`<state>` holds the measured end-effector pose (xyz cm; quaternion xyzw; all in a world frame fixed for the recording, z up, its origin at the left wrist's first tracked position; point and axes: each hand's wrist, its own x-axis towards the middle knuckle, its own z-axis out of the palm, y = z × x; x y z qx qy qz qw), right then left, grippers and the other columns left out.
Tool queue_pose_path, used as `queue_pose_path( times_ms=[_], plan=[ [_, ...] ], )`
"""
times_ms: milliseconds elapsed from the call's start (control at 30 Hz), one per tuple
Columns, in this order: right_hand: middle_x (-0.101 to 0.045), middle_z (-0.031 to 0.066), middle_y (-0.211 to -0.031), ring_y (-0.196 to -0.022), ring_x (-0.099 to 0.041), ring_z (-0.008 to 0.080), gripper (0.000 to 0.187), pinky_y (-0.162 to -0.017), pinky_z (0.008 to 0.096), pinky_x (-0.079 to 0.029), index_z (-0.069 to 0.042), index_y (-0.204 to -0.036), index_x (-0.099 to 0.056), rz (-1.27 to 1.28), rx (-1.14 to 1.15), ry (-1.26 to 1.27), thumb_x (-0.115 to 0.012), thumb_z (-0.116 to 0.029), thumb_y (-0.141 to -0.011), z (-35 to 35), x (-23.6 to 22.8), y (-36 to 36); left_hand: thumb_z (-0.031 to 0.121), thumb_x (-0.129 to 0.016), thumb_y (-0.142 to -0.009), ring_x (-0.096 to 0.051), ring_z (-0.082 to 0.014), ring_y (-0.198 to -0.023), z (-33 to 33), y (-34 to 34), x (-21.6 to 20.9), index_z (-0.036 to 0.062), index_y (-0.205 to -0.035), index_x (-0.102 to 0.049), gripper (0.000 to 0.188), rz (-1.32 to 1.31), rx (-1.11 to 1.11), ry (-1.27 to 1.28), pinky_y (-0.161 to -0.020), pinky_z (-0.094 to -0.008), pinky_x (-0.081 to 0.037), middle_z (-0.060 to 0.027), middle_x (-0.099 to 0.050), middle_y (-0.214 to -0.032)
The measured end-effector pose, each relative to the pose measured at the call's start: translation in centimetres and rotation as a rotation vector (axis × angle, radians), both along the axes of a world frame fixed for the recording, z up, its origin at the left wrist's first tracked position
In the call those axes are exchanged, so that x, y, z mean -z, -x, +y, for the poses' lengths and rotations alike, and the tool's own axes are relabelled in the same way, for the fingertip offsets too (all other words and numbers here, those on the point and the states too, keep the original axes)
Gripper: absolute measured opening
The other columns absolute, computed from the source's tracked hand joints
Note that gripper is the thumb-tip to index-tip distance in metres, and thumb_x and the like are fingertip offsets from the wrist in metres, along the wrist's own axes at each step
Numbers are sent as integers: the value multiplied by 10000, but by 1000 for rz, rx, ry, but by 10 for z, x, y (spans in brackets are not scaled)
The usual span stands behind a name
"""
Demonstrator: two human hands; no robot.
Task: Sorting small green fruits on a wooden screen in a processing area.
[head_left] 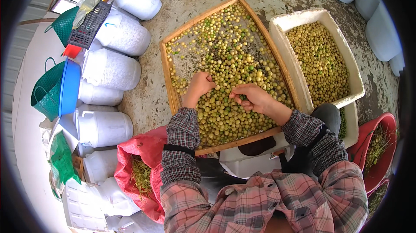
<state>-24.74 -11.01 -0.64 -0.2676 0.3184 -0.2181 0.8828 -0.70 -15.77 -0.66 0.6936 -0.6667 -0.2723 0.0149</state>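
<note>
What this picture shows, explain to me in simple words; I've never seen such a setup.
There is no machine here, only a person's two bare hands. The single picture comes from the left of two wide cameras on the head, looking down, so straight edges bend.

A wood-framed tray holds many small round fruits, yellowish to green. The right hand is curled and seems to hold a green fruit. The left hand is curled above the tray; whether it holds anything can't be seen. To the right, a pale bin holds more fruits.
</note>
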Motion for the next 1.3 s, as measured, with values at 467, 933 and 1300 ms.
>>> queue_pose_path(
  times_ms=[467,933,1300],
  plan=[
    [-557,156,-990,-811,-616,236,260,-843,397,-565,74,-1102,-530,-275,148,-246,-424,-133,-988,5,3,-1,137,-650,-888,-638,-117,-746,73,56,-55,-32,-1044,-667,230,640,-148,90,-650,-252,-522,-78,-683,-887],
    [-485,9,-712,-518,-353,80,177,-410,224,-262,-65,-856,-487,-316,143,-250,-470,-182,-988,-3,1,10,145,-647,-876,-634,-181,-880,328,-41,-193,4,-1079,-663,248,-240,-850,996,-805,-301,-498,-109,-685,-1012],
    [-521,13,-528,-451,-451,71,170,-414,246,-345,-10,-880,-705,464,188,1117,-635,-164,-878,3,-19,22,90,-646,-848,-669,-244,-800,159,-27,-80,75,-995,-696,156,143,-241,780,-719,-325,-516,-129,-689,-913]
  ],
)
